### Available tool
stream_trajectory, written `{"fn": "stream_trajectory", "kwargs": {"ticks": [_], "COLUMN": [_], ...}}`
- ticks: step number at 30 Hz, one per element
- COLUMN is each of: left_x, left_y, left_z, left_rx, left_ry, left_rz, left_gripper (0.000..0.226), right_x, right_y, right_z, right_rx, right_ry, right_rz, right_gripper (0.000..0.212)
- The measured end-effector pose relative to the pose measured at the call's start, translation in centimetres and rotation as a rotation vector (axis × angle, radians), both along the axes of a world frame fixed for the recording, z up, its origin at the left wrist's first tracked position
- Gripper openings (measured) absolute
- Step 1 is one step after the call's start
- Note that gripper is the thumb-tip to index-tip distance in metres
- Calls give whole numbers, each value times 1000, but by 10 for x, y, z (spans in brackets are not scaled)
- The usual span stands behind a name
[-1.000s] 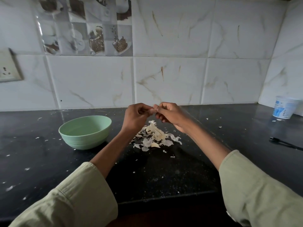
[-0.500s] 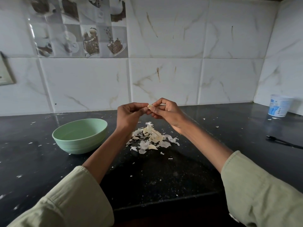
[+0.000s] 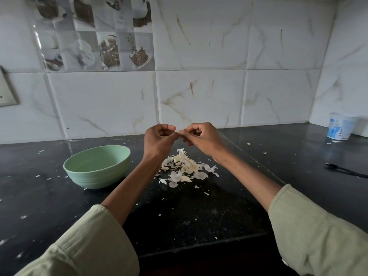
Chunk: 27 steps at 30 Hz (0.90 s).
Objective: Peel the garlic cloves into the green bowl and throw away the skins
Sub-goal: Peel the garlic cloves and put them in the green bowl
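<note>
Head view, near edge first: two pale green sleeves [image 3: 89,246] fill the bottom corners, forearms running up over a black countertop [image 3: 199,216] flecked with white scraps. Midway in, a loose pile of garlic skins [image 3: 185,169] and a few cloves lies on the counter, directly below the raised hands. Green bowl [image 3: 97,168] sits just left of the pile, apart from it; its inside is only partly seen and no clove shows in it.

Above the pile, left hand [image 3: 158,138] and right hand [image 3: 201,136] meet fingertip to fingertip, both with fingers curled, pinching a small pale piece, a garlic clove [image 3: 180,132] by the look, mostly hidden by the fingers. Whether skin remains on it cannot be told.

Far right: a thin black utensil [image 3: 346,171] lies flat on the counter, and a white tub with blue print [image 3: 341,128] stands near the corner wall. Behind, marbled white tiles [image 3: 199,96]; a coffee-themed picture tile [image 3: 95,36] upper left; a switch plate [image 3: 8,92] at the left edge.
</note>
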State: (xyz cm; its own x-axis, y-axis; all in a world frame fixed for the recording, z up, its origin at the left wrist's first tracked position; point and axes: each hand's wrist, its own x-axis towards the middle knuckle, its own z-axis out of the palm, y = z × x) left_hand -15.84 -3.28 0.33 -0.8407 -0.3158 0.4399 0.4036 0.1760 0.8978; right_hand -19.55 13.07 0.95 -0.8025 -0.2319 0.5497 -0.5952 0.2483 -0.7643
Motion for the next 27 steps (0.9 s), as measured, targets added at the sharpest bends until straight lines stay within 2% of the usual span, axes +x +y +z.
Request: {"fn": "stream_trajectory", "kwargs": {"ticks": [4,9,12,17,22,25,27], "left_x": [1,1,3,3,5,3,2], "left_y": [3,2,5,7,11,10,9], "left_z": [1,2,2,4,3,0,-5], "left_rx": [37,87,107,139,25,-134,-260], "left_ry": [-24,-47,-53,-82,-93,-104,-128], "left_rz": [-46,-138,-210,-224,-190,-137,-127], "left_gripper": [24,11,12,14,15,8,24], "right_x": [-6,-4,-3,-2,-5,-6,-7], "right_y": [2,3,3,3,0,2,4], "right_z": [0,2,3,5,1,-1,-1], "right_rx": [-84,-245,-350,-448,-425,-351,-298], "right_ry": [-166,-341,-442,-525,-514,-444,-372], "right_rz": [116,208,265,313,275,233,186], "right_gripper": [17,23,27,28,19,20,22]}}
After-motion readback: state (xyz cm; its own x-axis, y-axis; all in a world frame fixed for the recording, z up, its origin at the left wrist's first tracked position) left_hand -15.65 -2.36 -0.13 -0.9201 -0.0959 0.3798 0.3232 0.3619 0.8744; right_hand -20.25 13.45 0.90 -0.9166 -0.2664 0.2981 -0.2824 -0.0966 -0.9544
